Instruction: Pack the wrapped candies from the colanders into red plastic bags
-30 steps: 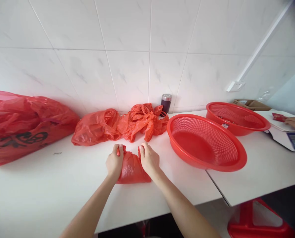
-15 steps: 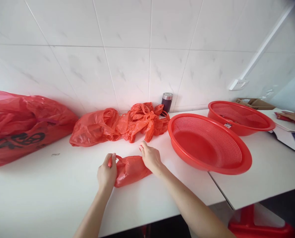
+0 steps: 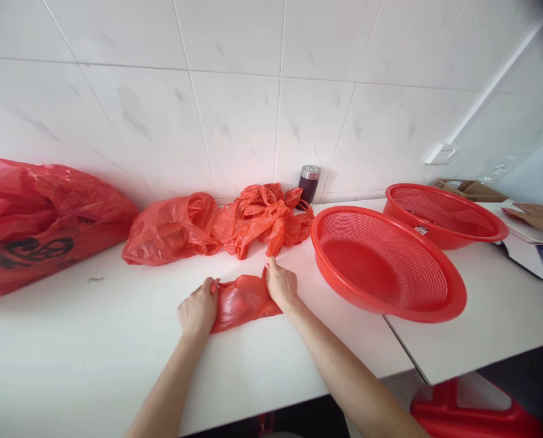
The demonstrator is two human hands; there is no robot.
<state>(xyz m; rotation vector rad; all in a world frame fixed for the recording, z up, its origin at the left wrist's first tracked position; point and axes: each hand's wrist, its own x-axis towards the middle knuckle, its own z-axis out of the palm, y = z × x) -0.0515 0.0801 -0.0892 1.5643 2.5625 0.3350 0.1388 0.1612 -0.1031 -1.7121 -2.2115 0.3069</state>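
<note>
A small red plastic bag (image 3: 244, 301) lies on the white table between my two hands, with something bulky inside that I cannot make out. My left hand (image 3: 199, 309) is closed on the bag's left end, a bit of red plastic showing at the thumb. At the right end, my right hand (image 3: 280, 283) pinches another part of the bag. Behind it sit a filled red plastic bag (image 3: 171, 231) and a heap of crumpled red bags (image 3: 264, 222).
Two red plastic baskets (image 3: 453, 304) stand to the right. A dark flask (image 3: 308, 185) is by the tiled wall. At far right, another person's hand (image 3: 538, 218) is over a white scale (image 3: 524, 258). A large red bag (image 3: 47, 213) fills the left.
The small bag is pulled flatter and wider between my hands. My right hand has come down slightly. At far right, the other person's hand has moved left over the scale.
</note>
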